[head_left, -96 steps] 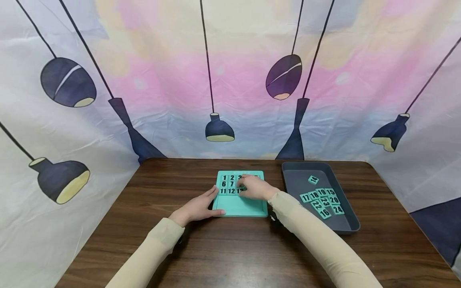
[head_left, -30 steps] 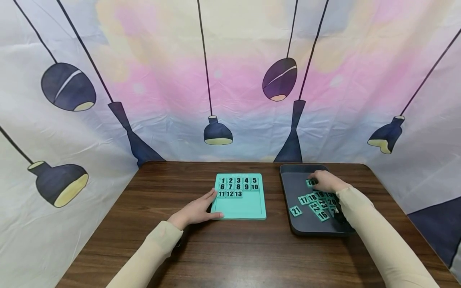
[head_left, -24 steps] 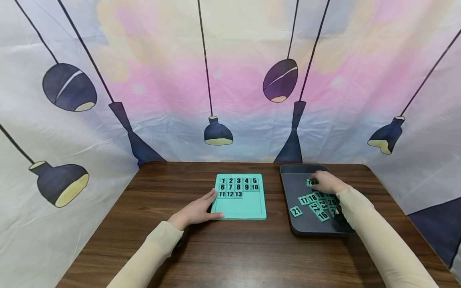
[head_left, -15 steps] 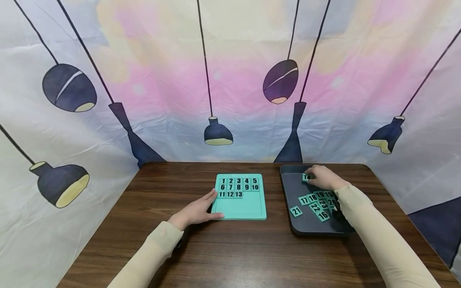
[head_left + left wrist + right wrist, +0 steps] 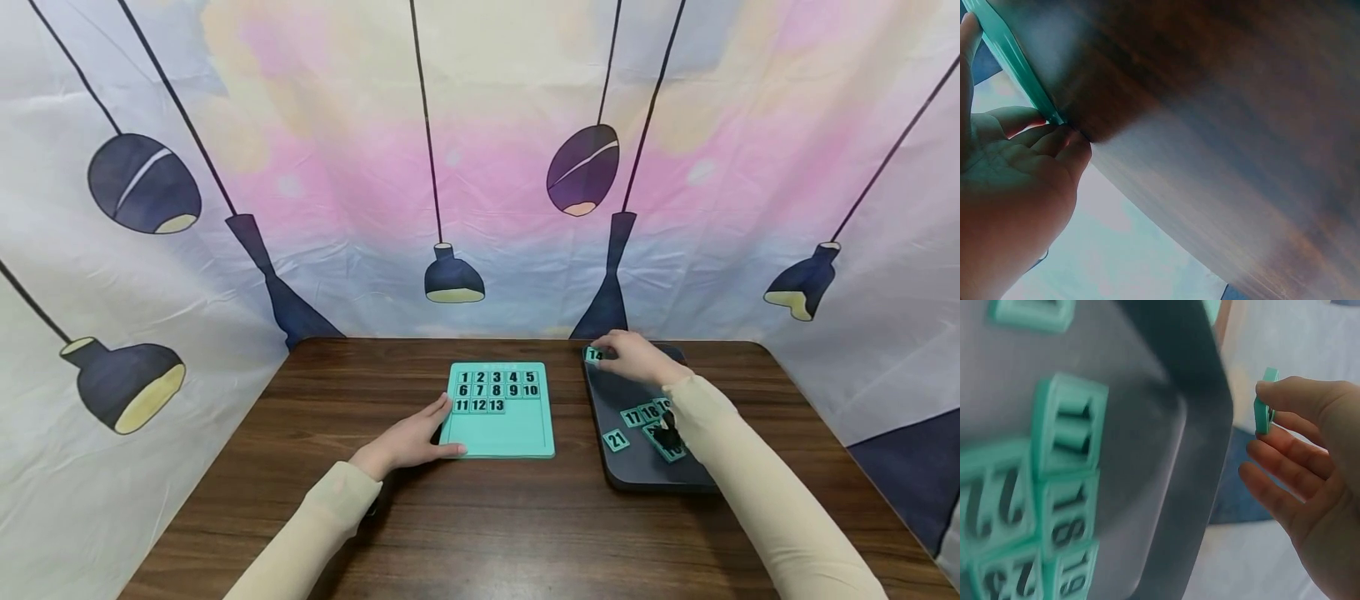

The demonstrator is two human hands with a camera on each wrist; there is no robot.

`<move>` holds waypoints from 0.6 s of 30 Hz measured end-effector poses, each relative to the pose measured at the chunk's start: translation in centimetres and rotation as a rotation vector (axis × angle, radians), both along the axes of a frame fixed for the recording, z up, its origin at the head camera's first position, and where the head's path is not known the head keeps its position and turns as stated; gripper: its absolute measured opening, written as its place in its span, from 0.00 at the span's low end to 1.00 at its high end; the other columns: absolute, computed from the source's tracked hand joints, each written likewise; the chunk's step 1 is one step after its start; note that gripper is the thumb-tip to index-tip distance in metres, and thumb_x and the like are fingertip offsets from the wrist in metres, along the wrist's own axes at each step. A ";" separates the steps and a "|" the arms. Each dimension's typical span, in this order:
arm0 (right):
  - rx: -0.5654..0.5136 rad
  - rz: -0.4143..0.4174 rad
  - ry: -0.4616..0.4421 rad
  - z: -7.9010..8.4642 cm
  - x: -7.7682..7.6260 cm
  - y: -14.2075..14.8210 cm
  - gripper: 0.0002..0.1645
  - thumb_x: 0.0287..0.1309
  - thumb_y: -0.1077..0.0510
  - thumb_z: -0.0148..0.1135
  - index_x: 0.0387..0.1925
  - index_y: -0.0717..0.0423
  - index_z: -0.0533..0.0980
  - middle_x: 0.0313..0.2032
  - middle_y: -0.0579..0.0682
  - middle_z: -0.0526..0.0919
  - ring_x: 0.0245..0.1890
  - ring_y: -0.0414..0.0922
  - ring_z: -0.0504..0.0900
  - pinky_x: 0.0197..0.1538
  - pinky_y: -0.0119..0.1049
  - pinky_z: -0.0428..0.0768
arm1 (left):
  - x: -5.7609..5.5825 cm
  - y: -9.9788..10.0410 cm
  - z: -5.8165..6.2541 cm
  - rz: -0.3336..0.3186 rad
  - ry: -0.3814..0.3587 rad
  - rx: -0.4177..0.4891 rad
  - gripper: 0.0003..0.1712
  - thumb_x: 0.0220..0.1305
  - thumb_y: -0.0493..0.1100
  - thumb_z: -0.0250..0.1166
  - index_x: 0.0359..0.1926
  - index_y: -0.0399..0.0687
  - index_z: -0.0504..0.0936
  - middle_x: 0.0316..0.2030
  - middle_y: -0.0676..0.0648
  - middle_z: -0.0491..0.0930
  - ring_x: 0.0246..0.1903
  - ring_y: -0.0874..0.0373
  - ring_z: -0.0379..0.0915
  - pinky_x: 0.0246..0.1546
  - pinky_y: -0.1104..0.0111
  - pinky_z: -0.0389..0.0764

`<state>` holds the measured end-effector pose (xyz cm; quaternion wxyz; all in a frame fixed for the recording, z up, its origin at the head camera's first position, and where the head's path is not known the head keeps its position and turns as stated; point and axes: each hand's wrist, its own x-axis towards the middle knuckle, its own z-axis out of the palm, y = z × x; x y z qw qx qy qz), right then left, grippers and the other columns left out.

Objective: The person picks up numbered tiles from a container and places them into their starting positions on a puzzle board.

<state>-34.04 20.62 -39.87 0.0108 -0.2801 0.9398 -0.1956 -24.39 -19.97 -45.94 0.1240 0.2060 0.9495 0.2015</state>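
My right hand (image 5: 636,357) pinches a teal number tile marked 14 (image 5: 593,355) between thumb and fingertips, over the back left corner of the dark grey tray (image 5: 613,392). In the right wrist view, that tile (image 5: 1262,416) stands edge-on in the grip, the other fingers loosely spread. My left hand (image 5: 407,437) rests against the left side of a teal number board (image 5: 498,437), thumb at its near left corner. Tiles 1 to 13 fill the board's upper rows in order; the rest of its surface is bare. The left wrist view shows fingertips at the board's edge.
Several loose tiles lie in the tray, with 17 (image 5: 632,417) and 18 beside each other and 21 (image 5: 616,440) apart near the left wall. My right sleeve (image 5: 720,433) hides part of the tray. A dark wooden table (image 5: 480,525) supports everything; a printed curtain (image 5: 360,283) hangs behind.
My right hand has gone from the board to the tray, taken up tile 14, and carried it left to the tray's back left corner. Tile 21 has come into view. The left hand stays put.
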 end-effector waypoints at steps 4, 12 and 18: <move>-0.010 0.016 0.000 0.1 -0.1 -1.9 0.23 0.61 0.54 0.60 0.55 0.61 0.74 0.44 0.55 0.76 0.45 0.51 0.75 0.44 0.45 0.75 | 0.0 0.0 0.0 0.005 -0.002 0.000 0.55 0.54 0.72 0.56 0.73 0.48 0.47 0.72 0.48 0.39 0.68 0.51 0.46 0.60 0.54 0.60; -0.047 0.067 -0.035 0.3 0.1 -5.0 0.24 0.61 0.54 0.61 0.56 0.59 0.73 0.46 0.55 0.76 0.42 0.48 0.77 0.41 0.42 0.76 | 0.0 0.1 0.1 0.007 -0.001 -0.013 0.56 0.54 0.73 0.55 0.73 0.48 0.46 0.72 0.47 0.40 0.68 0.51 0.46 0.60 0.54 0.60; -0.052 0.088 -0.076 -0.2 0.6 -7.0 0.23 0.60 0.55 0.61 0.56 0.58 0.74 0.48 0.53 0.76 0.45 0.48 0.77 0.44 0.42 0.76 | 0.0 0.1 0.1 -0.002 0.005 -0.013 0.55 0.55 0.72 0.56 0.73 0.48 0.46 0.72 0.47 0.40 0.67 0.50 0.47 0.60 0.54 0.60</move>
